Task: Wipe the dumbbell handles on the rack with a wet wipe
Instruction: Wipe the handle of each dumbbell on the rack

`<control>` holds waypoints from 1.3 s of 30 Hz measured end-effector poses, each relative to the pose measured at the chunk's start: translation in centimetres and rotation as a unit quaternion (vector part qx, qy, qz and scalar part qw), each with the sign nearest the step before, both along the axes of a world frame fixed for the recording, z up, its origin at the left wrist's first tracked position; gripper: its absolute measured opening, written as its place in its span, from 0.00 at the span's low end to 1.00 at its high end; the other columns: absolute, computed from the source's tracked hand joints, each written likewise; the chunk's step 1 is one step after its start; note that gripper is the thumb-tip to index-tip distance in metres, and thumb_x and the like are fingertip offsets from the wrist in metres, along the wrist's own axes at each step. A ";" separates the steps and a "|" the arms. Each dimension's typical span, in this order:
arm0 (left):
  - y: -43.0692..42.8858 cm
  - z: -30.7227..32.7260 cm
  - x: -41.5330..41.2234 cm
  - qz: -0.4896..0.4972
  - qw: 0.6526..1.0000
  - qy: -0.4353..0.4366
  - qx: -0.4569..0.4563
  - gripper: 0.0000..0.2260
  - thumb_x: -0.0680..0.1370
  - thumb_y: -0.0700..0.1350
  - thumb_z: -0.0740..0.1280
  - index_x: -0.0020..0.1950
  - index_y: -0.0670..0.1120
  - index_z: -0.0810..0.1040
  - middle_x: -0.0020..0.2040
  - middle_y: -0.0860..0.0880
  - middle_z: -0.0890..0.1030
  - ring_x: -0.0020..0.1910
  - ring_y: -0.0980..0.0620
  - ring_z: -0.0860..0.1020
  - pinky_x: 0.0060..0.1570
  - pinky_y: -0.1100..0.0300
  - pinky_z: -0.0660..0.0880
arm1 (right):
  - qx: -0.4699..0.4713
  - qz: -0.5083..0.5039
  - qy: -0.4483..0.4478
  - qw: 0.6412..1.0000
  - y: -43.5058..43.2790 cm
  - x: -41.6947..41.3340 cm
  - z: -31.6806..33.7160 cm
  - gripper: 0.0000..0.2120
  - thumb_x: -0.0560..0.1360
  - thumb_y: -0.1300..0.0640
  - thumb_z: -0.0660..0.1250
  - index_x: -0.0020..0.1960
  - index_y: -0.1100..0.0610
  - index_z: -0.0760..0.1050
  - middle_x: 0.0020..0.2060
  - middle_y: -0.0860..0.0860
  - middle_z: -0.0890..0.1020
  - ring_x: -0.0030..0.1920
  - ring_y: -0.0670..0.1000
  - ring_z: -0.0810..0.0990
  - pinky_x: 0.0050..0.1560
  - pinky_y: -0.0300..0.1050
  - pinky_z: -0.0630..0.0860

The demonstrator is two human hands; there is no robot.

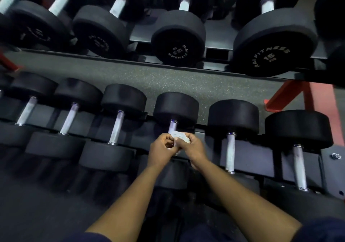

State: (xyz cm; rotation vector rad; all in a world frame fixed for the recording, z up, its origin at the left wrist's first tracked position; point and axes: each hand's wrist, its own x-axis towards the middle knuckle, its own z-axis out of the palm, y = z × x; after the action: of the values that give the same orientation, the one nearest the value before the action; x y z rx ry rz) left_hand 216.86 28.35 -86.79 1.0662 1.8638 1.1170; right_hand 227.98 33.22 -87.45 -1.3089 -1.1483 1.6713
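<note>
Pinching the wipe (179, 136) between them, your left grip (162, 151) and right grip (193, 147) both curl round it. It sits bunched just over a handle (172, 126), mid-row on the lower tier of the rack (329, 167); whether it touches the handle you cannot tell.

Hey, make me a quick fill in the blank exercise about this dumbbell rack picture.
1. The left hand and right hand hold a wet wipe at a dumbbell handle in the ____ row.
2. The biggest fully visible upper-row dumbbell is marked ____ kg.
3. The rack frame is painted ____.

Missing words: lower; 15; red.
</note>
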 end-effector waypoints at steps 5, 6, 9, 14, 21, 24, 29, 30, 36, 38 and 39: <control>-0.8 -0.4 -1.1 -0.046 0.996 0.070 -0.003 0.07 0.69 0.44 0.70 0.46 0.50 0.82 0.42 0.55 0.82 0.39 0.57 0.79 0.41 0.64 0.75 | 0.014 0.034 -0.048 0.998 0.5 -1.3 -0.8 0.12 0.69 0.66 0.73 0.47 0.52 0.79 0.45 0.53 0.84 0.43 0.50 0.81 0.44 0.44 0.78; -1.0 -0.7 -1.4 -0.028 0.995 0.097 0.003 0.08 0.70 0.41 0.68 0.47 0.48 0.82 0.43 0.55 0.82 0.40 0.57 0.79 0.42 0.65 0.74 | 0.020 0.053 -0.054 0.997 0.7 -1.6 -0.8 0.12 0.69 0.67 0.73 0.47 0.52 0.79 0.44 0.53 0.84 0.42 0.48 0.81 0.42 0.41 0.78; -1.8 -1.6 -2.0 0.049 0.986 0.160 0.019 0.10 0.69 0.36 0.66 0.45 0.47 0.82 0.43 0.53 0.81 0.42 0.53 0.79 0.43 0.61 0.75 | 0.044 0.095 -0.091 0.990 1.0 -2.3 -0.8 0.08 0.69 0.63 0.74 0.44 0.51 0.82 0.40 0.48 0.84 0.36 0.41 0.79 0.39 0.36 0.76; -1.7 -2.9 -2.1 0.113 0.980 0.160 -0.042 0.06 0.70 0.41 0.66 0.43 0.50 0.82 0.41 0.52 0.82 0.42 0.50 0.79 0.46 0.53 0.76 | 0.079 0.105 -0.184 0.974 2.4 -1.9 -1.3 0.06 0.69 0.62 0.73 0.42 0.52 0.83 0.33 0.45 0.82 0.30 0.39 0.78 0.29 0.28 0.70; -1.5 -3.3 -2.3 0.124 0.981 0.133 -0.063 0.06 0.71 0.43 0.65 0.43 0.50 0.81 0.37 0.52 0.82 0.37 0.49 0.80 0.44 0.53 0.77 | 0.352 0.188 -0.334 0.854 5.2 -3.5 -1.8 0.12 0.70 0.66 0.68 0.50 0.57 0.83 0.49 0.53 0.81 0.49 0.50 0.78 0.47 0.33 0.72; -1.4 -3.2 -2.4 0.125 0.980 0.142 -0.068 0.06 0.71 0.44 0.65 0.42 0.49 0.81 0.37 0.51 0.83 0.38 0.49 0.79 0.44 0.54 0.77 | 0.558 0.221 -0.393 0.696 6.9 -3.7 -2.5 0.09 0.63 0.63 0.73 0.44 0.58 0.83 0.46 0.55 0.82 0.48 0.58 0.81 0.46 0.49 0.80; -1.7 -3.0 -2.3 0.160 0.973 0.163 -0.042 0.09 0.70 0.45 0.62 0.42 0.47 0.83 0.39 0.47 0.83 0.40 0.44 0.79 0.42 0.55 0.75 | 0.631 0.378 -0.380 0.561 7.3 -3.6 -4.7 0.11 0.63 0.61 0.71 0.45 0.59 0.85 0.47 0.56 0.85 0.50 0.57 0.84 0.52 0.51 0.79; -1.7 -3.0 -2.3 0.174 0.970 0.165 -0.035 0.10 0.70 0.44 0.62 0.42 0.47 0.83 0.39 0.46 0.83 0.40 0.44 0.79 0.42 0.55 0.75 | 0.619 0.419 -0.350 0.565 7.0 -3.4 -5.0 0.12 0.64 0.61 0.70 0.47 0.59 0.84 0.49 0.56 0.85 0.52 0.55 0.83 0.56 0.49 0.77; -1.8 -2.8 -2.2 0.195 0.971 0.140 -0.026 0.11 0.69 0.45 0.61 0.43 0.46 0.83 0.38 0.47 0.83 0.40 0.43 0.80 0.48 0.48 0.77 | 0.418 0.585 -0.375 0.585 6.3 -3.8 -2.8 0.12 0.70 0.58 0.64 0.50 0.49 0.80 0.48 0.47 0.81 0.50 0.50 0.78 0.43 0.42 0.73; -1.8 -2.7 -2.2 0.196 0.971 0.132 -0.026 0.11 0.69 0.45 0.61 0.42 0.46 0.83 0.37 0.47 0.83 0.39 0.44 0.80 0.48 0.48 0.77 | 0.470 0.569 -0.406 0.539 7.9 -4.6 -2.9 0.10 0.70 0.56 0.65 0.49 0.51 0.81 0.46 0.50 0.83 0.49 0.55 0.80 0.49 0.47 0.76; -1.7 -2.6 -2.1 0.195 0.972 0.129 -0.025 0.11 0.69 0.45 0.61 0.42 0.46 0.83 0.37 0.47 0.83 0.39 0.44 0.80 0.48 0.48 0.77 | 0.492 0.545 -0.434 0.522 8.8 -5.1 -2.8 0.09 0.72 0.55 0.65 0.48 0.54 0.81 0.45 0.53 0.84 0.49 0.57 0.80 0.52 0.48 0.75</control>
State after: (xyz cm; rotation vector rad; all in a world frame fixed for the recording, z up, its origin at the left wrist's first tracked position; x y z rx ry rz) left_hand 214.77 26.63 -89.40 0.8692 2.3704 1.1814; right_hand 222.91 42.04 -90.24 -0.4319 -3.3204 0.3155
